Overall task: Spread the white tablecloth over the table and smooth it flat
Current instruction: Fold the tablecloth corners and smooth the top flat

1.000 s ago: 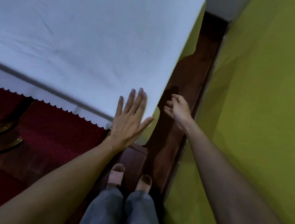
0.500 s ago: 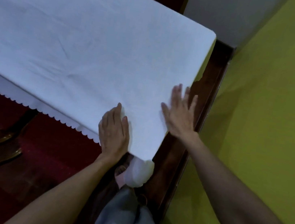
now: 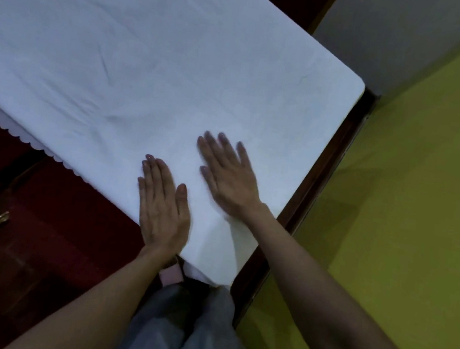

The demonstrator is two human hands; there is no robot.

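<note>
Hands [image 3: 163, 209] [image 3: 230, 174] flat, palms down, on white tablecloth [image 3: 139, 52] near corner.

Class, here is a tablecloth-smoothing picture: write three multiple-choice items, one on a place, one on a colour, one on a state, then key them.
1. Where do both hands rest?
A. near the table's closest corner
B. on the carpet
C. on the wall

2. What colour is the wall on the right?
A. blue
B. yellow-green
C. black

3. How are the hands held?
A. fists
B. pinching cloth
C. flat, palms down

Answers: 1 A, the left hand and right hand lie on the white scalloped-edge tablecloth by its near corner. 2 B, the painted wall is yellow-green. 3 C, the fingers are stretched out flat on the cloth.
</note>
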